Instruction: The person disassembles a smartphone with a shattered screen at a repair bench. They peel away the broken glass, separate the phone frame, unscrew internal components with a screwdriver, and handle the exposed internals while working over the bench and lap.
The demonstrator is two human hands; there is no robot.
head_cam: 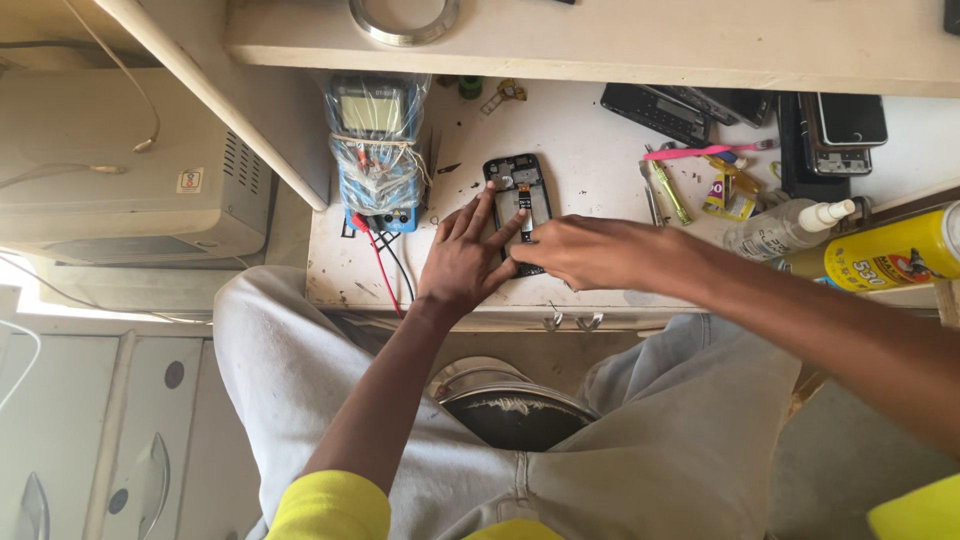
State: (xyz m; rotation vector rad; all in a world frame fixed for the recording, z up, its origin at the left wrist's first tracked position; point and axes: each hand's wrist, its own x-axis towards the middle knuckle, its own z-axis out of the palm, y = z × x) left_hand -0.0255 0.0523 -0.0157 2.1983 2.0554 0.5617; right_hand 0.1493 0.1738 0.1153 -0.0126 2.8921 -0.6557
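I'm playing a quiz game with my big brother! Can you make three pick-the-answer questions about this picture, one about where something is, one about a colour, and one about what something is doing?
1. Where is the opened phone?
A. On the white table
B. On the floor
C. On the person's lap

2. What colour is the big can at the right?
A. Blue
B. Yellow
C. Black

3. What is the left hand doing?
A. Hanging by the knee
B. Holding the can
C. Pressing fingers on the phone

Answers: 1 A, it lies flat on the tabletop. 2 B, its body is yellow. 3 C, its spread fingers rest on the phone's edge, with the right hand beside it.
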